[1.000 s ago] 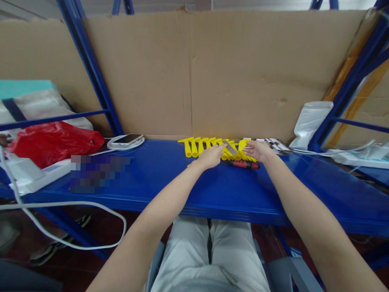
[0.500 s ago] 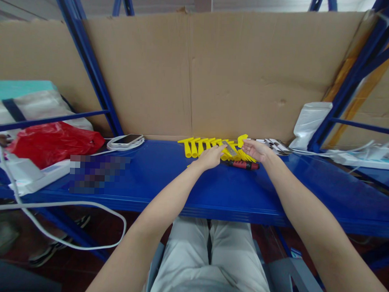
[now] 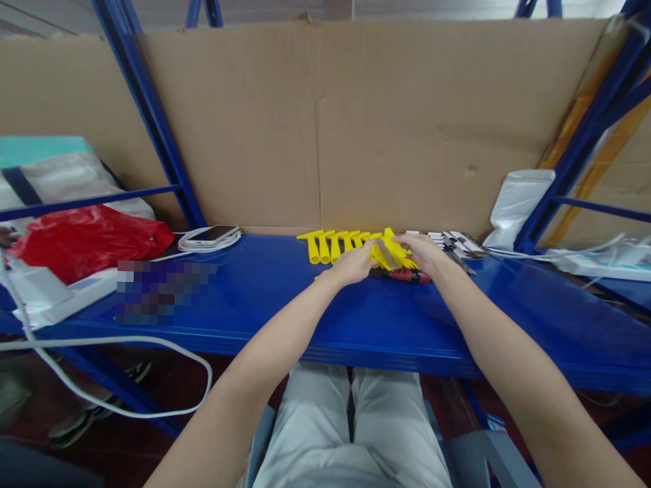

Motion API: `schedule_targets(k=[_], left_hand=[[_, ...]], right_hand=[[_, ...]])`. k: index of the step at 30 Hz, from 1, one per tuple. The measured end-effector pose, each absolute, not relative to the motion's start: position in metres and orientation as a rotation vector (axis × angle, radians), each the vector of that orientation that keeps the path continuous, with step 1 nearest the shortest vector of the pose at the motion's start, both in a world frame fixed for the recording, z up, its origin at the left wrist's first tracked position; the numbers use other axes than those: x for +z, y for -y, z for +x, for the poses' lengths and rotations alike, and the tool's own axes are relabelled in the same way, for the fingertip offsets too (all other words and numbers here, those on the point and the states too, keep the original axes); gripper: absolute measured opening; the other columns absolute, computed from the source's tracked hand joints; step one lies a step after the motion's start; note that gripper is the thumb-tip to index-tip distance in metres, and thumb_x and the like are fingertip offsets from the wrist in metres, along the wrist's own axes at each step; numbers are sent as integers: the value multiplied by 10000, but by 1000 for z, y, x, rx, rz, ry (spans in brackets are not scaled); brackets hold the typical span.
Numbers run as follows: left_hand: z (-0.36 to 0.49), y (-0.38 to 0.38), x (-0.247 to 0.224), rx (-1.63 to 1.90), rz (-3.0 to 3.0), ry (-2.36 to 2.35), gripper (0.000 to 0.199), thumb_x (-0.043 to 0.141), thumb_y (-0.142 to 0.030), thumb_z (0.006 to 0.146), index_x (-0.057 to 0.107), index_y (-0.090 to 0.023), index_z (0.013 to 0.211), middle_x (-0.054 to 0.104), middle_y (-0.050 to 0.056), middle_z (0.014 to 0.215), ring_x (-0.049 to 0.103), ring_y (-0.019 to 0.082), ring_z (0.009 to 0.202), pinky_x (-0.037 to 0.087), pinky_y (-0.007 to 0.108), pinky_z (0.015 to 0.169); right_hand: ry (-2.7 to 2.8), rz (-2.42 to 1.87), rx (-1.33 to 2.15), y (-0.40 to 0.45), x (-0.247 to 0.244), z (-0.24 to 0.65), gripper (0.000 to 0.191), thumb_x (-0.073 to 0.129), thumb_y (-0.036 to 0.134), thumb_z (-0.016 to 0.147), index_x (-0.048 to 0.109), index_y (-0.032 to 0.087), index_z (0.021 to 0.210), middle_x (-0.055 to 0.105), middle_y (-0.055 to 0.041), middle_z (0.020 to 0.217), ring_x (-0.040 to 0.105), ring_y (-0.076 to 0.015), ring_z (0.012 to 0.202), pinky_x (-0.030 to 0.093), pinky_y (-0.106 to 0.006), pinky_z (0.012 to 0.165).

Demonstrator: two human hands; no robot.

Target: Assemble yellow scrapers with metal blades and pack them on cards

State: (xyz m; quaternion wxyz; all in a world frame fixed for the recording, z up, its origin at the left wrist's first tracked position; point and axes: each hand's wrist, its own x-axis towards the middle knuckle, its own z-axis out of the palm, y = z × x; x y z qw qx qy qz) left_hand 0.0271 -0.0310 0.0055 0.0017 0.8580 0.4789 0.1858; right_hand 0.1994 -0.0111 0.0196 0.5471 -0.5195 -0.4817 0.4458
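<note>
Several yellow plastic handles (image 3: 324,248) stand in a row at the back of the blue table. My left hand (image 3: 355,264), at the row's right part, is closed on a flat grey blade (image 3: 388,254). Beside it my right hand (image 3: 418,250) is closed on a yellow piece (image 3: 390,239), which touches the blade. A red and black tool handle (image 3: 410,275) lies just below both hands. Flat white and dark metal pieces (image 3: 461,244) lie right of my right hand.
A phone (image 3: 216,233) on a coiled white cable, a red plastic bag (image 3: 91,237) and a power strip are at the left. A white pouch (image 3: 519,208) leans by the right post. Cardboard (image 3: 404,126) stands behind the table (image 3: 270,299).
My right hand has moved a little left and down, bringing the yellow piece onto the blade. My left hand has stayed nearly still.
</note>
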Motion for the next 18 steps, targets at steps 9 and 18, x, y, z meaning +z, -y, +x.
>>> schedule_targets(k=[9,18], left_hand=[[27,33,9,605,2660,-1488,366,459,-262,896,377,-143,1233,618,150,1174,611,278,1069,479,365,855],[28,31,7,655,2650,-1458,324,454,-269,899,394,-166,1200,634,137,1133,621,259,1042,475,354,847]], right_hand=[[1296,-1374,892,13,16,193,165,713,253,640,599,152,576,674,-34,725,579,-132,751,398,-237,659],[1292,-1370,916,20,19,187,199,751,310,588,628,154,600,713,-67,806,627,-187,869,447,-259,721]])
